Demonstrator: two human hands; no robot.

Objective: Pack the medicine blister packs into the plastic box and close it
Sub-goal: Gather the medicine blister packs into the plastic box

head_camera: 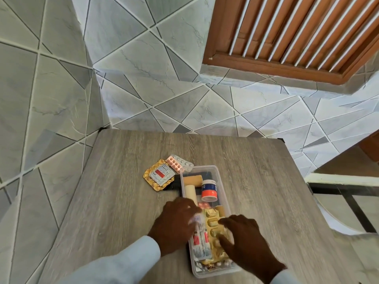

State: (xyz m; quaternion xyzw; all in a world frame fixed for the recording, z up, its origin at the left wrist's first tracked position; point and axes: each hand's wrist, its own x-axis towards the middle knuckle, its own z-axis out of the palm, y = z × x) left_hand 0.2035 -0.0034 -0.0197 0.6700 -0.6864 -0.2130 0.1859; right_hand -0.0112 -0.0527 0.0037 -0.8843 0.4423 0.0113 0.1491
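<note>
Blister packs (215,228) (gold foil) lie boxed under both spread hands (248,240).

We read only the large letters "UE" on the white-and-orange jar (209,190) lying in the clear plastic box (222,199). Print on the red-banded label of the gold blister pack (159,175) is too small to read.

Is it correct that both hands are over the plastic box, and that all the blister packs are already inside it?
Not quite. Both the left hand and the right hand are over the plastic box, but the head view shows a gold blister pack and a pink and silver blister pack lying on the table beside it.
</note>
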